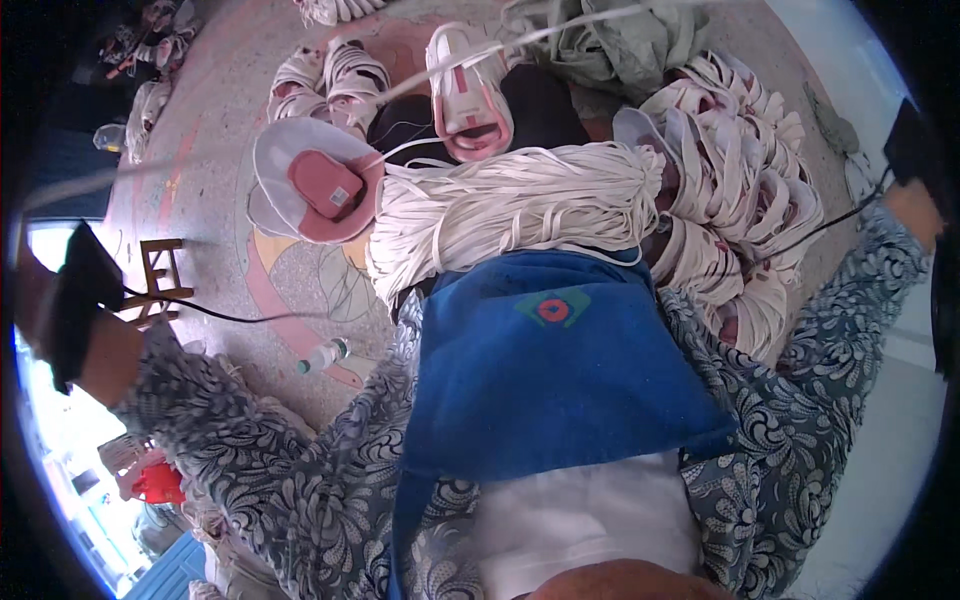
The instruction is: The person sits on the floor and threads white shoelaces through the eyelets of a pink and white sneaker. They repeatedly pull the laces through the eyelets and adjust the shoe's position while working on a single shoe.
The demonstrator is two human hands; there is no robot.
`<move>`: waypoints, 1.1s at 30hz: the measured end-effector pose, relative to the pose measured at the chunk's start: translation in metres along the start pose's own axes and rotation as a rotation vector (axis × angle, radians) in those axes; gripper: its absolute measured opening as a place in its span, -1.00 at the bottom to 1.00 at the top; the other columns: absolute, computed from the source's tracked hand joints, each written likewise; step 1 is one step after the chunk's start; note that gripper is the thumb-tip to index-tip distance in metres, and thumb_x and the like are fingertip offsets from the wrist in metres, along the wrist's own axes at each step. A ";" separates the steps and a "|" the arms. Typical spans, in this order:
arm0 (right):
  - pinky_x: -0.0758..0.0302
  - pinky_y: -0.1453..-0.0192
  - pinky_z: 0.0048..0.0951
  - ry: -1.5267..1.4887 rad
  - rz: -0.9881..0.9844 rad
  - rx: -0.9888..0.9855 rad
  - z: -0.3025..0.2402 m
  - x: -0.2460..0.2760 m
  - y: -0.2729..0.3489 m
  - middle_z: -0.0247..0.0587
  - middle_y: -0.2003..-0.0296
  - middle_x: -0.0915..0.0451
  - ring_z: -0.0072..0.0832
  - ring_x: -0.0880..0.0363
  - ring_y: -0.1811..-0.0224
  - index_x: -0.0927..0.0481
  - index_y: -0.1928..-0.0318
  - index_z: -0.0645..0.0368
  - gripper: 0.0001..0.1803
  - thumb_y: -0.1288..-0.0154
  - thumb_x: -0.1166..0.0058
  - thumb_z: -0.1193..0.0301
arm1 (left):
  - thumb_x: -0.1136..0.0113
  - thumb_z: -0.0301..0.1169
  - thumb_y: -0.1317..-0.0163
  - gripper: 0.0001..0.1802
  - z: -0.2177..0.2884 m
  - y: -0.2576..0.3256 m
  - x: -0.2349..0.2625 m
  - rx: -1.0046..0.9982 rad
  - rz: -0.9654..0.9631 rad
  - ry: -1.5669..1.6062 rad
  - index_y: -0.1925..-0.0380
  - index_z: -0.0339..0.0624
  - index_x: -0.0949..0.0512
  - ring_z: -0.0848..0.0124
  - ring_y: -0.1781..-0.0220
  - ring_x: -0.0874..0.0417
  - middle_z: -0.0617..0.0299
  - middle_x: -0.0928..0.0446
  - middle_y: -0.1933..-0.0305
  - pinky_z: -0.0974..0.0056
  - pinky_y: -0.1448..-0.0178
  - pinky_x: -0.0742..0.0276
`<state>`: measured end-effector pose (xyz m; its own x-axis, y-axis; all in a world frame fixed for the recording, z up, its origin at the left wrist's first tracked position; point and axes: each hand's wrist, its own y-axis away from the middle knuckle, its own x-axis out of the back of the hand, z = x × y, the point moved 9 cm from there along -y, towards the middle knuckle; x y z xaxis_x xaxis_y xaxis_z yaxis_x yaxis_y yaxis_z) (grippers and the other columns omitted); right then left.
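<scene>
Both my arms, in patterned sleeves, are spread wide. My left hand point(32, 292) lies at the left rim past a black wrist band point(78, 300), and my right hand point(916, 212) at the right rim under a black device; the fingers of both are hidden. A thin white lace point(150, 168), blurred, stretches from the left rim toward a pink-and-white shoe point(468, 95), and another strand runs from it up to the right. A thick bundle of white laces point(510, 205) lies on my lap above a blue apron point(550, 370).
A pink insole on a white sole point(322, 185) lies left of the bundle. Several similar shoes are piled at right point(745, 170) and at the back point(330, 78). A small plastic bottle point(322, 353), a wooden stool point(160, 275) and a grey-green cloth point(625, 40) are on the floor.
</scene>
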<state>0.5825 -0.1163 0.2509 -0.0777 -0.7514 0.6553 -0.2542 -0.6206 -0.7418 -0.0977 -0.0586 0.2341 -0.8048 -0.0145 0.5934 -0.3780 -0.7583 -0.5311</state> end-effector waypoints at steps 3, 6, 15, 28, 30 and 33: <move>-0.44 0.04 -0.36 0.458 0.036 0.170 0.037 -0.013 -0.029 -0.15 0.15 -0.52 -0.31 -0.54 0.17 -0.53 0.03 0.08 -0.70 -0.24 -0.10 0.30 | -0.04 -0.43 -0.31 -0.73 -0.051 -0.079 0.105 -0.048 0.214 -0.381 0.02 -0.13 -0.58 0.33 -0.06 -0.56 0.10 -0.53 -0.12 0.32 -0.13 -0.44; -0.45 0.01 -0.34 0.607 0.091 0.472 -0.033 -0.069 -0.021 -0.14 0.13 -0.53 -0.29 -0.55 0.15 -0.52 0.03 0.07 -0.69 -0.23 -0.10 0.30 | -0.04 -0.45 -0.27 -0.71 -0.099 -0.109 0.051 -0.075 0.050 -0.464 0.02 -0.14 -0.58 0.32 -0.05 -0.58 0.11 -0.55 -0.11 0.32 -0.11 -0.45; -0.52 0.06 -0.41 -0.810 -0.758 0.239 -0.323 -0.206 0.150 -0.12 0.18 -0.63 -0.27 -0.63 0.14 -0.56 0.00 0.19 -0.74 -0.38 0.03 0.38 | -0.27 -0.39 -0.14 -0.76 -0.119 -0.032 -0.236 0.264 -0.421 0.095 0.21 -0.21 -0.53 0.03 0.22 -0.63 0.03 -0.56 0.17 0.11 0.19 -0.54; -0.44 0.36 -0.38 -0.911 -0.905 0.274 -0.345 -0.199 0.189 -0.17 0.39 -0.56 -0.31 -0.55 0.44 -0.59 0.24 0.27 -0.86 -0.25 -0.16 0.45 | -0.31 -0.45 -0.08 -0.88 -0.096 -0.009 -0.247 0.189 -0.480 0.037 0.42 -0.22 -0.56 0.17 0.37 -0.58 0.13 -0.44 0.36 0.17 0.33 -0.49; -0.45 0.36 -0.37 -0.856 -0.895 0.322 -0.348 -0.197 0.188 -0.17 0.38 -0.55 -0.29 -0.54 0.42 -0.59 0.23 0.27 -0.86 -0.22 -0.17 0.46 | -0.30 -0.47 -0.09 -0.88 -0.106 -0.008 -0.234 0.213 -0.461 0.069 0.40 -0.23 -0.56 0.19 0.38 -0.57 0.12 -0.46 0.38 0.19 0.32 -0.47; -0.47 0.35 -0.35 -0.780 -0.811 0.401 -0.345 -0.181 0.181 -0.18 0.37 -0.54 -0.26 -0.54 0.40 -0.58 0.22 0.26 -0.85 -0.20 -0.17 0.48 | -0.28 -0.49 -0.12 -0.90 -0.130 -0.016 -0.191 0.275 -0.422 0.066 0.39 -0.26 -0.55 0.36 0.37 -0.55 0.17 -0.48 0.41 0.28 0.29 -0.47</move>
<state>0.2178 -0.0149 0.0474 0.6085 0.0447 0.7923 0.3708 -0.8987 -0.2341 0.0028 0.0410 0.0503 -0.6386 0.3650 0.6775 -0.5493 -0.8327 -0.0692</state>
